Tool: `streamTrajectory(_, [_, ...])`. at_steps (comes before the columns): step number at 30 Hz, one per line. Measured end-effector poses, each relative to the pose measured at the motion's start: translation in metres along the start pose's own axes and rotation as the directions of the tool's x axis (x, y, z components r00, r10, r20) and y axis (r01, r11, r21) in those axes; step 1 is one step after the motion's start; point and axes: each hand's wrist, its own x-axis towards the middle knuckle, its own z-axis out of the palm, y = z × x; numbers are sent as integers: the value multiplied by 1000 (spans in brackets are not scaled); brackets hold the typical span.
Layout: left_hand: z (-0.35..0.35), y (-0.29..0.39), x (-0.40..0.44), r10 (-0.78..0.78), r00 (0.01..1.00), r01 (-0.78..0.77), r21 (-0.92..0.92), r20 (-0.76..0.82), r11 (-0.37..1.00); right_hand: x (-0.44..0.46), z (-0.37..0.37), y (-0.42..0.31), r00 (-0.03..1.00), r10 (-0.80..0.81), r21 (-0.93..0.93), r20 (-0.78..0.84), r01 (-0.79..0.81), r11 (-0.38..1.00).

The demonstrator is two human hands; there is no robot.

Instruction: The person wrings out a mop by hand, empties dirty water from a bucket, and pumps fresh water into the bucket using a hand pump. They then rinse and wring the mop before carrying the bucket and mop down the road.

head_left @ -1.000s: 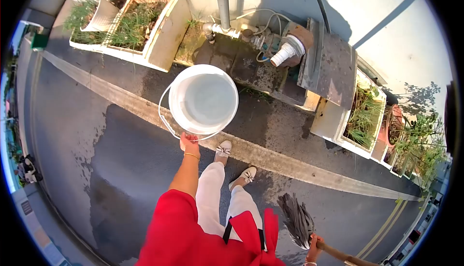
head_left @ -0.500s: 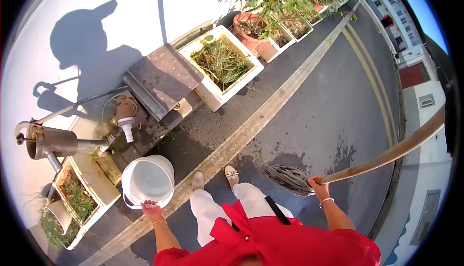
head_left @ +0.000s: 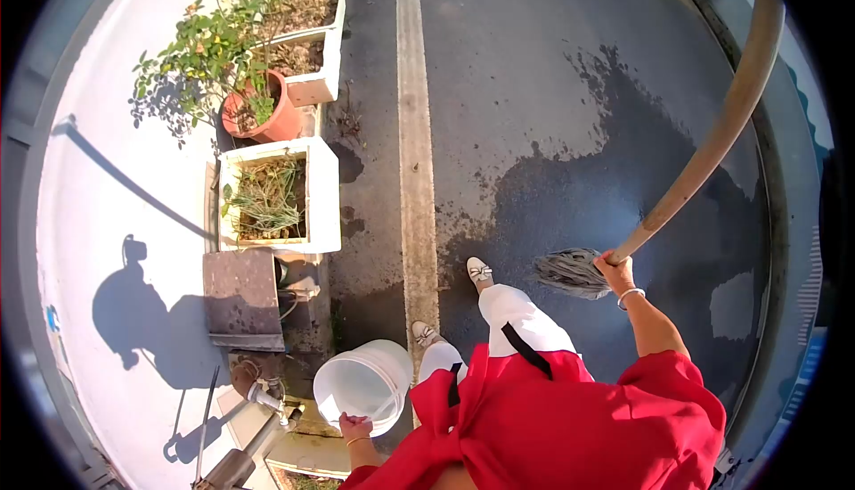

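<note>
My left hand (head_left: 356,428) is closed on the handle at the rim of a white plastic bucket (head_left: 402,374). The bucket hangs or stands tilted low beside my legs, its mouth facing me; whether it touches the ground I cannot tell. In my right hand (head_left: 614,272) is a mop, gripped on its long wooden handle (head_left: 704,156) just above the head. The grey string mop head (head_left: 574,273) is over the wet road, with the handle slanting up to the right.
To the left, a white planter box (head_left: 323,196), an orange flowerpot (head_left: 287,120) and more planters line the wall. A brown board (head_left: 242,294) and a tap (head_left: 267,396) are near the bucket. A pale concrete strip (head_left: 416,151) runs along the asphalt (head_left: 499,71), which has dark wet patches.
My view has turned right, so the planters now stand at the left. My feet have shifted, one now on the asphalt. Both hands keep hold of the bucket and mop.
</note>
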Motion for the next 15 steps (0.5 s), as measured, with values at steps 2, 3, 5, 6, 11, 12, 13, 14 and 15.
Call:
streamTrajectory(2, [40, 33, -48, -130, 990, 133, -40, 62, 990, 11, -8, 18, 997, 56, -4, -56, -56, 998])
streamTrajectory(3, [58, 45, -61, -177, 982, 175, 22, 70, 984, 18, -12, 27, 991, 84, -18, -101, -86, 996])
streamTrajectory(5, [112, 78, -121, -68, 986, 13, 331, 154, 943, 33, -19, 49, 979, 152, -22, -137, -156, 988])
streamTrajectory(6, [121, 77, -108, -54, 985, -6, 354, 161, 935, 40, -24, 60, 969, 196, -49, -153, -206, 977])
streamTrajectory(11, [280, 112, -187, -107, 989, 53, 445, 97, 894, 113, -47, 87, 921, 345, -43, -182, -358, 933])
streamTrajectory(12, [317, 128, -220, -22, 994, -38, 542, 103, 840, 128, -55, 79, 902, 392, -16, -179, -401, 916])
streamTrajectory(13, [326, 122, -204, -17, 990, -52, 489, 137, 871, 141, -61, 70, 894, 407, 4, -190, -414, 910])
streamTrajectory(14, [341, 114, -169, -46, 982, -30, 389, 184, 921, 166, -67, 62, 880, 425, 61, -211, -422, 905])
streamTrajectory(15, [357, 114, -147, -73, 972, -3, 320, 225, 947, 185, -74, 58, 863, 454, 113, -220, -440, 891])
